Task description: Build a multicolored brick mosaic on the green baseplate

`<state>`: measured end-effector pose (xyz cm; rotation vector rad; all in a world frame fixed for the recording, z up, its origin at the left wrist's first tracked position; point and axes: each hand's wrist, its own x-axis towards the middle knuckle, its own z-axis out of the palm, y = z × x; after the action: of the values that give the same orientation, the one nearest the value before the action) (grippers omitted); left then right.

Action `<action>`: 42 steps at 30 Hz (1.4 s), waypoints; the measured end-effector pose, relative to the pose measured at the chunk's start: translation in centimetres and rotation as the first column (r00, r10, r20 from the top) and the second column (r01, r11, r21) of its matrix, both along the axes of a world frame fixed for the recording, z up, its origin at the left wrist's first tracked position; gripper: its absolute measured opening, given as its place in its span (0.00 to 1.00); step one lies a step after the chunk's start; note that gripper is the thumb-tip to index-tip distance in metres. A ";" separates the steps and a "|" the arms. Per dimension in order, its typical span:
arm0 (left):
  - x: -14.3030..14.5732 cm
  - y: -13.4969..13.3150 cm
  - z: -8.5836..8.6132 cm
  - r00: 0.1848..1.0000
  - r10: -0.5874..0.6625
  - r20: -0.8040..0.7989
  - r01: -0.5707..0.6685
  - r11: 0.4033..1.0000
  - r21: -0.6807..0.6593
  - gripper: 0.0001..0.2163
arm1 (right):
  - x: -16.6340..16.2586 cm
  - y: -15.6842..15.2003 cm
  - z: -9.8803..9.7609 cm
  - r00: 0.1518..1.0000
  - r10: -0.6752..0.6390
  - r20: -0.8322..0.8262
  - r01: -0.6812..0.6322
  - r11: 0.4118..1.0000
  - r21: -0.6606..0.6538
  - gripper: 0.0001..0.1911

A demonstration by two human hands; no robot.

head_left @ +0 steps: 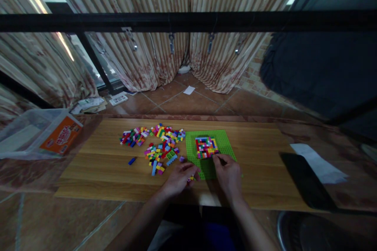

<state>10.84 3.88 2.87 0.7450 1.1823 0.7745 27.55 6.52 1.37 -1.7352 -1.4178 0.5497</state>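
Observation:
A green baseplate lies on the wooden board, and a low square structure of multicoloured toy bricks stands on it. My right hand is at the structure's near right corner, fingertips pinched against it; whether a brick is between them is hidden. My left hand rests over the plate's near left edge with fingers curled around a few small toy bricks, yellow and white among them. Just beyond its fingers sits a purple brick. A loose pile of mixed bricks spreads to the left of the plate.
A single blue brick lies apart on the wooden board. At the far left stands a clear plastic bin with an orange label. On the right are a black flat panel and white paper. A black rail crosses ahead.

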 end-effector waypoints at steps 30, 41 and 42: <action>-1.1 0.0 -0.5 0.702 0.443 0.558 -0.323 0.896 -0.305 0.10 | -2.7 -3.8 2.6 0.939 0.304 -0.158 -0.284 0.948 0.142 0.12; -2.0 -0.4 -1.1 0.526 0.378 0.762 -0.234 0.925 -0.298 0.19 | -4.8 -5.4 2.2 0.885 0.449 -0.127 -0.440 0.893 0.091 0.10; -2.0 -0.4 -1.2 0.525 0.361 0.771 -0.227 0.932 -0.283 0.20 | -5.0 -5.4 2.0 0.880 0.462 -0.111 -0.454 0.886 0.092 0.09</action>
<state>8.83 3.50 1.68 -0.0193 0.4789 1.1387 22.55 1.13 3.39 -1.2819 -1.7399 0.8447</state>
